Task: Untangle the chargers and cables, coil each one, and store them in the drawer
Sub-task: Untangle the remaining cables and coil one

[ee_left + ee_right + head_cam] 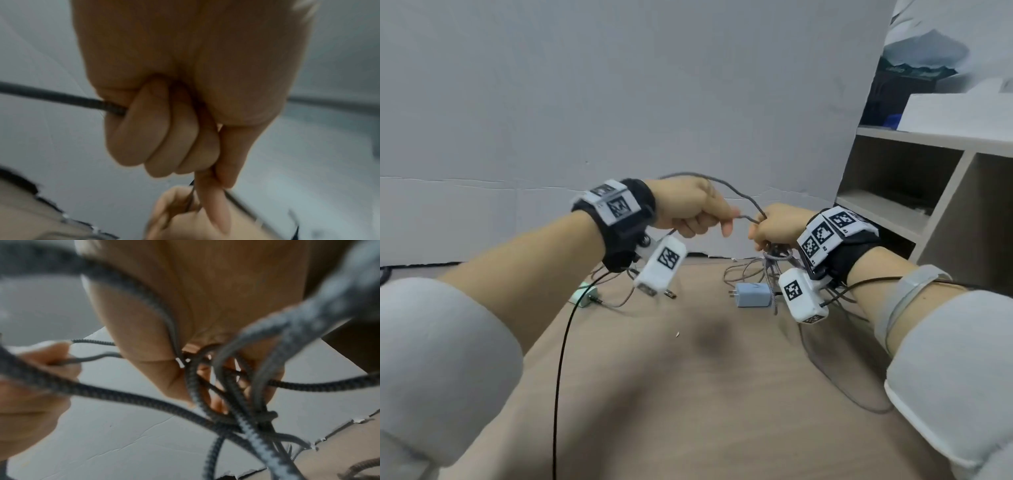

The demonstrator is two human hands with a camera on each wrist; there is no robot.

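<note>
Hands are working above the tan desk: left hand fisting thin braided grey cable, right hand clutching knotted cable bundle; blue boxy charger lying near far edge.

Left hand and right hand raised close together, each grip fisted.

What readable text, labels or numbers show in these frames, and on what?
No readable words or numbers.
Dark box on the shelf: pale print, too blurred to read.
White wrist-camera blocks and wristbands: black-and-white square marker patterns only, no letters.
Blue charger: no visible print.
</note>
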